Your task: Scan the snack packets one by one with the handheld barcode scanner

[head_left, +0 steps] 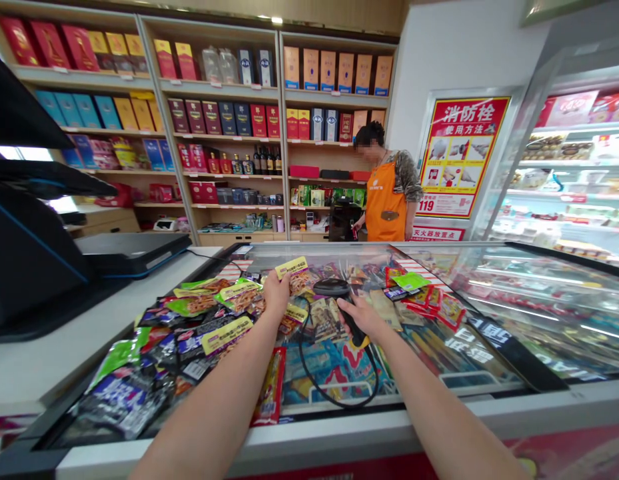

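Observation:
My left hand [276, 295] is closed on the edge of a snack packet [298, 275] with a pale yellow header, lifted above the glass top. In my right hand [362, 316] is a black barcode scanner [353, 320], its head turned toward that packet. The scanner's black cable [309, 373] loops down over the glass. Left of my hands lies a heap of snack packets [189, 347], some black and purple, others green or yellow. A red packet [270, 387] lies by my left forearm. Several red packets and a green packet [412, 281] lie to the right.
Under everything is a glass-topped chest freezer [339, 417] with goods inside. A counter [19, 373] with a dark checkout machine [29, 253] stands left. Behind the freezer, a person in an orange apron [386, 203] stands near shelves of boxes [229, 137]. A refrigerated display [569, 180] is at right.

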Action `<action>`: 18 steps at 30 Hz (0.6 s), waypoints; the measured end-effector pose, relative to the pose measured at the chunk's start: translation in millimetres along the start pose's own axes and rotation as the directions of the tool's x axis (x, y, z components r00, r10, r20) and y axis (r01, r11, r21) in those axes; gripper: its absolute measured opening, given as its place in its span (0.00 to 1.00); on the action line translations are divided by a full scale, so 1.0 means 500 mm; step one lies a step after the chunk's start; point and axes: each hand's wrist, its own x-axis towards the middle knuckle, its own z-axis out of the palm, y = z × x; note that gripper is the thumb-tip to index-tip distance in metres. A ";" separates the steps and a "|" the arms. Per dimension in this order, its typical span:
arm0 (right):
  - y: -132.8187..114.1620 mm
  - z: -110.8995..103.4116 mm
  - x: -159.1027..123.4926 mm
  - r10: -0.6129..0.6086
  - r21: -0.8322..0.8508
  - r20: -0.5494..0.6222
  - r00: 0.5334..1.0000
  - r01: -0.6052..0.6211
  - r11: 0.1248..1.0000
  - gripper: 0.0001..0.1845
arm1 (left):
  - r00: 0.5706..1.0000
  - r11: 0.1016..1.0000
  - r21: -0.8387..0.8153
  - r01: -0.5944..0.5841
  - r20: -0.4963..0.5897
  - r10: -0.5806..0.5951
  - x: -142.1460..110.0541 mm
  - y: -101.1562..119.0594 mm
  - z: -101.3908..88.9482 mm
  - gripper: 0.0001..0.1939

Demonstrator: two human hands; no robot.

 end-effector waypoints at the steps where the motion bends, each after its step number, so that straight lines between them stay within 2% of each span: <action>1: 0.002 0.000 0.001 -0.005 0.002 0.007 1.000 0.005 1.000 0.17 | 1.000 1.000 0.002 -0.002 0.005 0.002 0.000 0.000 0.001 0.13; 18: -0.002 0.007 -0.002 0.010 -0.009 0.022 1.000 -0.010 1.000 0.16 | 1.000 0.998 0.066 0.002 0.028 -0.004 0.000 -0.002 0.003 0.14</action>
